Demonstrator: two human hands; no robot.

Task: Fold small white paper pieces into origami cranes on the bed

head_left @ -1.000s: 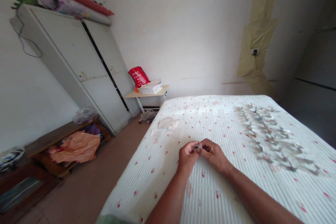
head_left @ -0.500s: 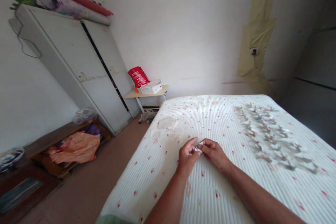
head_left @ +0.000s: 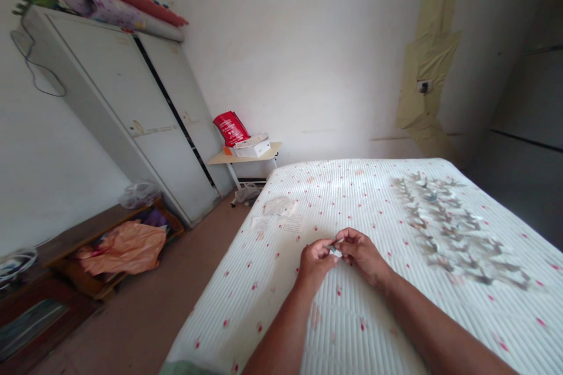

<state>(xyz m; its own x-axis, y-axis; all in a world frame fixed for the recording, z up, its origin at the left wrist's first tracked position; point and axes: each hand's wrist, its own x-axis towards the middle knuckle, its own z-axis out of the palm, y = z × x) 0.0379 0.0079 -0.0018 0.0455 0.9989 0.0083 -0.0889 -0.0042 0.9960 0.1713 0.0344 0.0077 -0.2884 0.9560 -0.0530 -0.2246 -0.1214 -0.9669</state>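
Observation:
My left hand (head_left: 315, 259) and my right hand (head_left: 358, 252) meet over the middle of the bed, both pinching one small folded piece of paper (head_left: 335, 251), whitish with dark print. Fingers cover much of it. On the bed's right side lie several small folded paper figures (head_left: 448, 217) in rows, greyish and slightly blurred. Left of my hands, beyond them, are flat printed paper sheets (head_left: 290, 224) and a paler crumpled-looking sheet (head_left: 280, 205). All of these rest on the white quilted cover (head_left: 343, 328) with red spots.
A small table (head_left: 268, 153) with a red bag (head_left: 231, 128) and a white box (head_left: 252, 147) stands beyond the bed's left corner. A grey cabinet (head_left: 114, 88) is at the left, near a low wooden shelf (head_left: 88, 228) with an orange plastic bag (head_left: 127, 246).
My left index finger, raised before, has come down onto the paper piece. The fingers of my right hand have shifted slightly around it, and the view has moved a little.

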